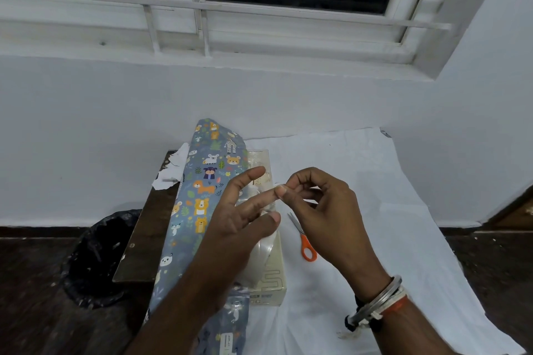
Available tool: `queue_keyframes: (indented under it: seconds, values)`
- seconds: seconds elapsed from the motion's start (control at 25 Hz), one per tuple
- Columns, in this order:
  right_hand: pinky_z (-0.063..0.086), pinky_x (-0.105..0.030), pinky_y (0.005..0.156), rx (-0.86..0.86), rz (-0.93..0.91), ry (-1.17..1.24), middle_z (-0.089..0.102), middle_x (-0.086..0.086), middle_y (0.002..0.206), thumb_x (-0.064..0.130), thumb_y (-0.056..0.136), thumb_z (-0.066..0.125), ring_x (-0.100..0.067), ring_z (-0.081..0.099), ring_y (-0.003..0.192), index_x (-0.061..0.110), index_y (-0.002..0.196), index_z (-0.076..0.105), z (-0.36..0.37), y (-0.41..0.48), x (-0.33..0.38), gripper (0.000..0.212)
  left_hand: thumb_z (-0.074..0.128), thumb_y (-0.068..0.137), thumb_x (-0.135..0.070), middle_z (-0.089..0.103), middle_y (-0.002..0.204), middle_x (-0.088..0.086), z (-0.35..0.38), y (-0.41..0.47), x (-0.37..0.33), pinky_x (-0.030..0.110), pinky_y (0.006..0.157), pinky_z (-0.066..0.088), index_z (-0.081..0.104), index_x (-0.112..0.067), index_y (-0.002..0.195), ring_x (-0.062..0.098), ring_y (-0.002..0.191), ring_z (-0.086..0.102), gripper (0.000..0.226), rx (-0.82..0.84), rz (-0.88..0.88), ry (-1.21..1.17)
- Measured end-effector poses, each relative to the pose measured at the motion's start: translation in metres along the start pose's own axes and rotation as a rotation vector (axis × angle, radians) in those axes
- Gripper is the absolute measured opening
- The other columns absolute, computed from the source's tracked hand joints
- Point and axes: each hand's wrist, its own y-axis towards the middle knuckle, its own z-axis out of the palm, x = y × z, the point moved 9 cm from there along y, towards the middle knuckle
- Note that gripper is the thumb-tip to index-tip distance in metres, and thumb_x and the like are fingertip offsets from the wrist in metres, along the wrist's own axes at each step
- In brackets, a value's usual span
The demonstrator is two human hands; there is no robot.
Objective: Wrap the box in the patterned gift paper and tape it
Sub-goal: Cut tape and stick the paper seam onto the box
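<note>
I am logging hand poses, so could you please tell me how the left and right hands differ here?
The left hand is spread open with fingers extended, while the right hand is curled, its fingertips pinching a strip of clear tape. The right wrist wears bangles; the left wrist looks bare. Both hover above the box, meeting at the tape.
</note>
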Motion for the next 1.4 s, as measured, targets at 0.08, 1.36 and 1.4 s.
queue_keyframes:
  seconds: [0.08,1.36,1.4]
  values:
    - [0.057,-0.023,0.071,-0.009,0.038,0.006,0.073,0.008,0.079,0.031,0.087,0.081,-0.01,0.07,0.078,0.025,0.09,0.067,-0.002,-0.001,-0.001,0.015,0.073,0.081,-0.009,0.076,0.117,-0.005,-0.002,0.001,0.001,0.034,0.096,0.054,0.05,-0.038,0.133,0.023,0.113,0.07,0.064,0.005,-0.018,-0.029]
    - [0.041,-0.026,0.053,0.382,0.374,-0.049,0.075,-0.001,0.071,0.041,0.075,0.088,-0.012,0.047,0.052,0.026,0.095,0.075,0.008,-0.015,-0.029,0.028,0.056,0.097,-0.002,0.079,0.096,-0.002,-0.037,-0.008,-0.026,0.023,0.071,0.059,0.079,-0.016,0.107,0.007,0.075,0.067,0.028,-0.072,-0.092,-0.17]
    - [0.037,-0.024,0.052,0.431,0.367,0.0,0.073,-0.002,0.072,0.044,0.074,0.085,-0.015,0.042,0.054,0.026,0.094,0.078,0.012,-0.018,-0.023,0.027,0.059,0.094,-0.004,0.079,0.101,-0.002,-0.035,-0.008,-0.026,0.026,0.077,0.061,0.077,-0.016,0.111,0.007,0.077,0.067,0.027,-0.053,-0.094,-0.168]
